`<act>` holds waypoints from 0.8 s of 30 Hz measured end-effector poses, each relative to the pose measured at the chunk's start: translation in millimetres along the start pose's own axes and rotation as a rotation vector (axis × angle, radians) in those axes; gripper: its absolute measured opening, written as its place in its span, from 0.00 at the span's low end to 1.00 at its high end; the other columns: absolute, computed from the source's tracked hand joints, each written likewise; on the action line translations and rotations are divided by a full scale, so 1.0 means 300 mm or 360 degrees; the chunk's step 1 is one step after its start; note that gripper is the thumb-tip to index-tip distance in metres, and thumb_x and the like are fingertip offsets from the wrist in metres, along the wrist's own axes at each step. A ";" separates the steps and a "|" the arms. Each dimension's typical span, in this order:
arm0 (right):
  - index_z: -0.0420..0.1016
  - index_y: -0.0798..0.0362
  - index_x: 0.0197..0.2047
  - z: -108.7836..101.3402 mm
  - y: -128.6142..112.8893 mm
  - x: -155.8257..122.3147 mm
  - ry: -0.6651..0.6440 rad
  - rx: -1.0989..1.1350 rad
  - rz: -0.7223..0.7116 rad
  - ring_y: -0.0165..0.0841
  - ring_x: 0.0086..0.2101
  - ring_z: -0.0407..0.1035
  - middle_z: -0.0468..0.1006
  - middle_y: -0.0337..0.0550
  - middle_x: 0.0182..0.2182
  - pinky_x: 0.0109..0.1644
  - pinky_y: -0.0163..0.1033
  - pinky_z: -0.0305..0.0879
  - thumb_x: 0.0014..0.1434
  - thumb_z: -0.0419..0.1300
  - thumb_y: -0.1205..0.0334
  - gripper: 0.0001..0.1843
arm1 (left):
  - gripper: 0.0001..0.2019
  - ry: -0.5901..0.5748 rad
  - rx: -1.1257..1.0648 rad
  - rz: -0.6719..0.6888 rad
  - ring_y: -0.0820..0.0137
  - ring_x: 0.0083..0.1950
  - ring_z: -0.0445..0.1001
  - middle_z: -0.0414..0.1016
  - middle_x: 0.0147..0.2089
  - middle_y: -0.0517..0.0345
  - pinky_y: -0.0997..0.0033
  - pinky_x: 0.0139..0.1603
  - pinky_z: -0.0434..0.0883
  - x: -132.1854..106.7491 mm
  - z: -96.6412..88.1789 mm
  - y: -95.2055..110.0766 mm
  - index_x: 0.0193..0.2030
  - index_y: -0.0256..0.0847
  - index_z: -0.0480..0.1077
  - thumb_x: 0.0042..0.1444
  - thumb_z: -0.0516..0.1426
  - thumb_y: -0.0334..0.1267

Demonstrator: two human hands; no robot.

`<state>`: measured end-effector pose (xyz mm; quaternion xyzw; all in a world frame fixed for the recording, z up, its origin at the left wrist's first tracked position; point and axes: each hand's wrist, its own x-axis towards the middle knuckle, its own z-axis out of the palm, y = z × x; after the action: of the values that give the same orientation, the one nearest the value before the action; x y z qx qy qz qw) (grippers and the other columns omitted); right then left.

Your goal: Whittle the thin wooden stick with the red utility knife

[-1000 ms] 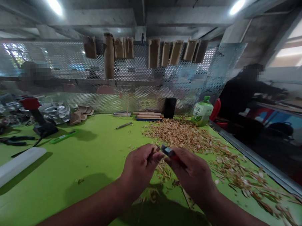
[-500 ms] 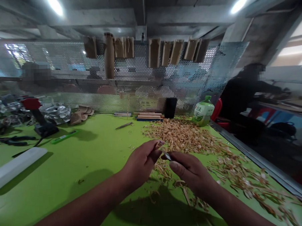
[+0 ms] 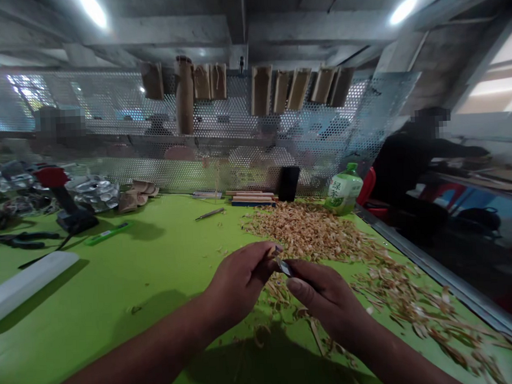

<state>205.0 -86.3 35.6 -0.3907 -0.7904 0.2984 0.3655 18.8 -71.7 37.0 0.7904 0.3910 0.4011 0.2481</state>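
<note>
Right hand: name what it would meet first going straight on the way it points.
Probably the left hand, just past the blade in the right hand; depth is unclear.

1. Left of the pile of shavings, open green table leaves room to pass around a slim tool.
2. Behind the pile, an upright phone and the mesh screen block the way.
3. A bottle stands at its back right edge.
4. Before it, the left hand and right hand obstruct.
</note>
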 end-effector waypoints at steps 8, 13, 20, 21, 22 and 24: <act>0.63 0.53 0.27 0.006 0.005 0.003 0.0017 0.0003 -0.0017 0.25 0.23 0.51 0.56 0.33 0.21 0.24 0.33 0.46 0.63 0.51 0.53 0.16 | 0.15 -0.0022 0.0024 -0.0031 0.69 0.37 0.70 0.75 0.40 0.55 0.69 0.38 0.68 -0.002 0.001 0.002 0.44 0.42 0.70 0.66 0.47 0.46; 0.62 0.53 0.27 0.002 0.004 0.004 0.0012 -0.0018 -0.0017 0.25 0.22 0.51 0.56 0.33 0.20 0.24 0.33 0.46 0.63 0.51 0.53 0.16 | 0.14 -0.0042 0.0028 -0.0027 0.68 0.39 0.71 0.75 0.41 0.55 0.69 0.39 0.68 -0.001 -0.002 0.006 0.44 0.42 0.70 0.66 0.47 0.46; 0.61 0.52 0.26 0.002 0.003 0.006 -0.0024 -0.0009 0.0016 0.25 0.22 0.50 0.55 0.33 0.20 0.24 0.33 0.46 0.63 0.51 0.51 0.18 | 0.15 -0.0055 0.0074 -0.0027 0.68 0.38 0.70 0.74 0.40 0.54 0.68 0.39 0.67 0.003 -0.005 0.011 0.45 0.42 0.70 0.66 0.46 0.46; 0.61 0.52 0.26 0.001 0.005 0.006 -0.0024 -0.0006 0.0017 0.25 0.22 0.50 0.55 0.33 0.21 0.24 0.33 0.46 0.64 0.51 0.51 0.18 | 0.15 -0.0061 0.0076 -0.0033 0.68 0.38 0.70 0.74 0.40 0.54 0.69 0.39 0.67 0.003 -0.006 0.012 0.45 0.42 0.70 0.66 0.46 0.46; 0.61 0.52 0.26 0.000 0.007 0.006 -0.0022 -0.0003 0.0018 0.25 0.22 0.50 0.55 0.33 0.21 0.24 0.33 0.46 0.64 0.51 0.51 0.18 | 0.15 -0.0068 0.0076 -0.0037 0.68 0.38 0.70 0.74 0.40 0.55 0.69 0.38 0.67 0.003 -0.008 0.012 0.45 0.43 0.70 0.66 0.46 0.46; 0.61 0.53 0.26 -0.004 0.012 0.006 -0.0030 0.0003 0.0024 0.25 0.23 0.50 0.55 0.33 0.21 0.24 0.33 0.45 0.64 0.51 0.50 0.19 | 0.15 -0.0093 0.0082 -0.0045 0.69 0.37 0.69 0.73 0.40 0.55 0.70 0.37 0.66 0.001 -0.014 0.014 0.44 0.42 0.69 0.66 0.45 0.47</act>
<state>206.8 -82.7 34.2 -0.3934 -0.7906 0.3056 0.3561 17.2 -73.6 42.3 0.8022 0.4050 0.3641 0.2447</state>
